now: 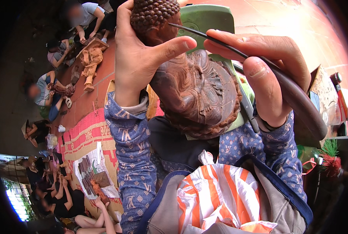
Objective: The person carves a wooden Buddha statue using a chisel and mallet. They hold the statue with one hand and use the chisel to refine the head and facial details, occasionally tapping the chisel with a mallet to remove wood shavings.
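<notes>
A dark brown carved wooden statue (199, 91), a seated figure with rows of round knobs on its head, lies tilted over my lap. My left hand (137, 66) is wrapped around the head and neck, the thumb stretched across in front. In my right hand (273, 64) is a slim carving tool (306, 111) with a long, dark, curved handle, pinched between thumb and fingers. Its thin pointed tip is at the side of the statue's head; whether it touches the wood I cannot tell. Part of the head is cut off by the upper edge.
Behind the statue is a green plastic seat (211, 16). An orange-and-white striped cloth (221, 191) lies against me. Left are cardboard (92, 126) with several tools on paper, a lighter wooden figure (91, 64) and seated people. To the right stand a box (318, 84) and a green-and-red brush (331, 156).
</notes>
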A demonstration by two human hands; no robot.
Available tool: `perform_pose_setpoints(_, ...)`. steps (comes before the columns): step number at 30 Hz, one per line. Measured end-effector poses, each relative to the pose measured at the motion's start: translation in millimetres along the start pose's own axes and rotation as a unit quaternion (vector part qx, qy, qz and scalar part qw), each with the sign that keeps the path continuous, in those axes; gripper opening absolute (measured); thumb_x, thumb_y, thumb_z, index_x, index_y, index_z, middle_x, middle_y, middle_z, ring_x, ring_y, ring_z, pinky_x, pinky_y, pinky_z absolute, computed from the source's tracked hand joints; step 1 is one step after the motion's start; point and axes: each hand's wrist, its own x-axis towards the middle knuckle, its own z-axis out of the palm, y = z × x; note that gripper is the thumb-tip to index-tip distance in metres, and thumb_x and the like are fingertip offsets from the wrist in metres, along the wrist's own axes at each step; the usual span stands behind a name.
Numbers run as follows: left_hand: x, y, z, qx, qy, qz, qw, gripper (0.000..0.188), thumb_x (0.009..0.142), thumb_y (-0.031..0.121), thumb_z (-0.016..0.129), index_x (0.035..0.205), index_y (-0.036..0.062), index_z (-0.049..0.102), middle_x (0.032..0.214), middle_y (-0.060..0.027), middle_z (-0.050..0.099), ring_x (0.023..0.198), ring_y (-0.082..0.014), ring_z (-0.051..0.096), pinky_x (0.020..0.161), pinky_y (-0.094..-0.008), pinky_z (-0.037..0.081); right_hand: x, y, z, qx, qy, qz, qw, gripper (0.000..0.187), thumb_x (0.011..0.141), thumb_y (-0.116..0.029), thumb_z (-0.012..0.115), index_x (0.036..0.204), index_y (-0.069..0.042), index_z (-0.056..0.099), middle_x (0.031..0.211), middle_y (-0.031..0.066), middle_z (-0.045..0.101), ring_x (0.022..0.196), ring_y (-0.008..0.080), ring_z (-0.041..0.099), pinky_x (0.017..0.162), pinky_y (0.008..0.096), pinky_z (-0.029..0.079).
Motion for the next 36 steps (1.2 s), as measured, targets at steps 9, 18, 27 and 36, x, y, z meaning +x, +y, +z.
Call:
perform_pose_setpoints(9, -2, -9, -1, -0.067, 0.010, 0.018, 0.998, 0.070, 0.075, 0.025, 0.082, 0.127, 0.0031, 0.042, 0.111, -0.0086, 0.060, 0.101, -0.0167, 0.060, 0.090, -0.0294, 0.048, 14, -4, 6, -0.096, -0.030, -0.051, 0.994, 0.020, 0.094, -0.010, 0.054, 0.099, 0.008, 0.060, 0.100, 0.0238, 0.065, 0.095, 0.0357, 0.067, 0.081, 0.0377, 0.055)
perform_pose_setpoints(18, -11, -17, -10, -0.036, 0.027, -0.010, 0.999, 0.077, 0.076, 0.005, 0.077, 0.136, 0.0050, 0.029, 0.113, -0.0081, 0.059, 0.101, -0.0143, 0.058, 0.089, -0.0274, 0.048, 60, -45, 8, -0.321, -0.116, 0.037, 0.939, 0.010, 0.088, -0.009, 0.064, 0.088, 0.002, 0.066, 0.080, 0.0097, 0.070, 0.066, 0.0088, 0.062, 0.060, 0.0211, 0.047)
perform_pose_setpoints(27, 5, -13, 12, 0.004, 0.031, 0.034, 0.999, 0.101, 0.052, 0.034, 0.095, 0.128, 0.0040, 0.035, 0.110, -0.0062, 0.054, 0.104, -0.0141, 0.054, 0.093, -0.0299, 0.046, 116, -61, -9, -0.283, -0.361, 0.044, 0.887, 0.011, 0.081, -0.009, 0.069, 0.082, 0.001, 0.066, 0.074, 0.0080, 0.067, 0.064, 0.0113, 0.064, 0.056, 0.0243, 0.047)
perform_pose_setpoints(36, 0, 3, 3, 0.061, 0.015, 0.031, 0.998, 0.101, 0.052, 0.031, 0.095, 0.129, 0.0039, 0.034, 0.114, -0.0071, 0.055, 0.106, -0.0146, 0.054, 0.095, -0.0301, 0.045, 69, -30, -40, -0.080, -0.203, 0.058, 0.974, 0.048, 0.090, -0.043, 0.061, 0.094, 0.005, 0.065, 0.093, 0.0214, 0.066, 0.086, 0.0255, 0.068, 0.078, 0.0321, 0.056)
